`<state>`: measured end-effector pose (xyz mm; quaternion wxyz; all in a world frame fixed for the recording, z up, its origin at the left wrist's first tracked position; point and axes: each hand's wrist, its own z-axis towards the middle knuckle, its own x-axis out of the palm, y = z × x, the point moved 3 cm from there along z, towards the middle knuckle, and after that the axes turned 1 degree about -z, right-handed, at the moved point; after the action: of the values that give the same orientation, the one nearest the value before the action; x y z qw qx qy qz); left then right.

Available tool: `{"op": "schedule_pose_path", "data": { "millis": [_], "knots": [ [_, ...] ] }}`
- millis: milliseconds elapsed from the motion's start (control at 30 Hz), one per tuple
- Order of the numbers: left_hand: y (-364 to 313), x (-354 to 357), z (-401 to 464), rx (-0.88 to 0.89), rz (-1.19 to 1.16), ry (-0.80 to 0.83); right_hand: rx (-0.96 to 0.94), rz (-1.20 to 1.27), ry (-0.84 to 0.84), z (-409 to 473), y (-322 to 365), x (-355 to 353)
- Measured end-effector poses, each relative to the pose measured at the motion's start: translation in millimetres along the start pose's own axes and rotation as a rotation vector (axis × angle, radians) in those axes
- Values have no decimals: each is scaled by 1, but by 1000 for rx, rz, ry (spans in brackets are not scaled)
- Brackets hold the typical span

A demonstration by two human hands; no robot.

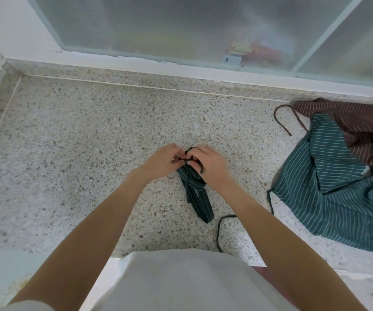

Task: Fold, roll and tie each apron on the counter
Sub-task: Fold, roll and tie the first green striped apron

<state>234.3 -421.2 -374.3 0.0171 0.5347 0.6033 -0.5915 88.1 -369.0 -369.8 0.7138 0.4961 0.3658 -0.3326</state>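
Both hands are meeting over the middle of a speckled stone counter (91, 135). The left hand (162, 161) and right hand (210, 167) are each pinching a dark cord (186, 161) with curled fingers, working it into a knot on top of a tightly rolled dark green striped apron (197, 198) lying between them. This looks like the tying step; next the knot probably needs pulling snug. To the right, well apart, a loose teal striped apron (329, 182) is lying half under a crumpled brown striped apron (360, 124), both still unfolded. One trailing teal strap (220, 227) is curling near the counter's front edge.
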Motion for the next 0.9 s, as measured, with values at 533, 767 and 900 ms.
{"op": "schedule_pose_path", "data": {
  "millis": [533,767,900],
  "knots": [
    [34,-3,-28,99,406,-220,370,375,77,-9,13,17],
    [51,0,-36,16,475,-184,429,293,123,-20,0,4],
    [55,2,-34,-46,518,-176,475,263,127,-29,-6,-2]
  ]
}}
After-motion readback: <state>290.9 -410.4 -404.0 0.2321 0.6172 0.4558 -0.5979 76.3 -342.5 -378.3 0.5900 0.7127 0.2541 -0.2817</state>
